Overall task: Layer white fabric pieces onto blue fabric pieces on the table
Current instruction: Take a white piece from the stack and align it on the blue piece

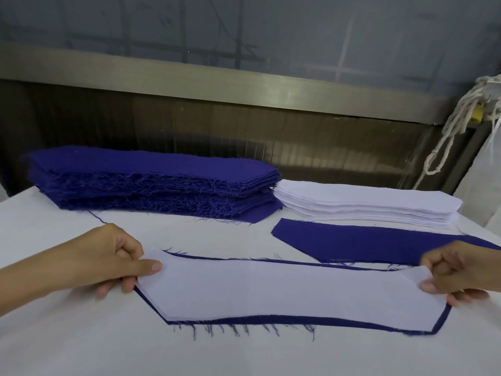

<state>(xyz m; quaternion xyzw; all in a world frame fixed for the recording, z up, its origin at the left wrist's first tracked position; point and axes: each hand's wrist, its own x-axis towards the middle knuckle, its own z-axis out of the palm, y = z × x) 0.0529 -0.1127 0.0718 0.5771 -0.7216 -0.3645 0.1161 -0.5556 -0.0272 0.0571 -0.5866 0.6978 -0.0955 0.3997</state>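
My left hand and right hand pinch the white piece endwise, squaring it on the blue piece (margin looks uneven); next: nudge, release.

no readable text, labels, brands, numbers or signs anywhere

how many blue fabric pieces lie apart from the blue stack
2: one blue piece under the white piece, one bare blue piece in front of the white stack.
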